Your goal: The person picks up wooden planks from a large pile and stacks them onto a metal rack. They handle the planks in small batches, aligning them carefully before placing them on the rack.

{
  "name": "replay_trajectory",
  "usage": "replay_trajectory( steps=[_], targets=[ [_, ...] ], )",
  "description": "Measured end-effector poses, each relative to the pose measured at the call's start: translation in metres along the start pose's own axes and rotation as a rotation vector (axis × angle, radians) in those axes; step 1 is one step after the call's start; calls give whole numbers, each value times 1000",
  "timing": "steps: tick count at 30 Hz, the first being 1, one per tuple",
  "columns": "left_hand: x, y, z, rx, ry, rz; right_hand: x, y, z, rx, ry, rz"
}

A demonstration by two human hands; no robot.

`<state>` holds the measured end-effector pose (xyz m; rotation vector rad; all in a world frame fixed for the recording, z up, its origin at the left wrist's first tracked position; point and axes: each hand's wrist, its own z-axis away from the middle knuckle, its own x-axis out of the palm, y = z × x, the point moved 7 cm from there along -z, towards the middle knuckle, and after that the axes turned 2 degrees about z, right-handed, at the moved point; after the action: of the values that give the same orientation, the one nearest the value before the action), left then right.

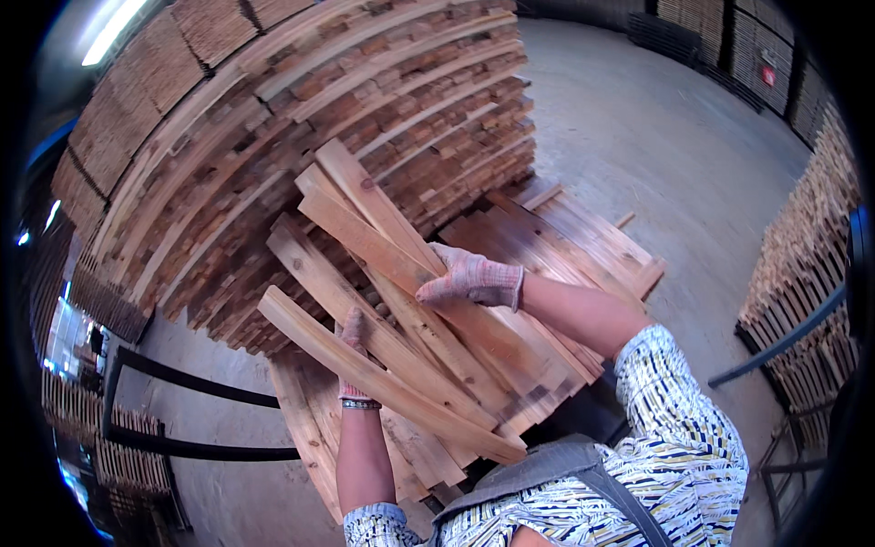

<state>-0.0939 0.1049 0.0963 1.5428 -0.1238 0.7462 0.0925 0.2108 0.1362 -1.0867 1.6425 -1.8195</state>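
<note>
Concrete floor (620, 118) stretches right of the lumber stack (410, 100), before which your right hand (469, 276) clamps boards (365, 233) and your left hand (353, 339) lies beneath a plank (383, 381), its grip too hidden to tell.

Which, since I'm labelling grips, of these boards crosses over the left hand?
The pale, curved-looking board ending near the grey apron: the left hand shows above and below it; no other covers that hand.

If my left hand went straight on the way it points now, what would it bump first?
Probably the long plank just beyond your left hand, though depth is unclear: it may already be touching.
</note>
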Motion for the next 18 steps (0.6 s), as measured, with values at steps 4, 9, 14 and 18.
replay_trajectory(
  steps=[4, 9, 14, 18],
  targets=[
    [-21, -20, -11, 9, -64, 177, -39, -19, 30, 5, 14, 460],
    [-55, -28, 6, -33, 81, -28, -79, -43, 94, 275, 170, 1181],
    [-48, -44, 12, -214, 169, 77, -116, 45, 140, 638, 109, 1423],
    [-65, -26, 23, -99, 337, -27, -95, 47, 136, 580, 91, 1510]
  ],
)
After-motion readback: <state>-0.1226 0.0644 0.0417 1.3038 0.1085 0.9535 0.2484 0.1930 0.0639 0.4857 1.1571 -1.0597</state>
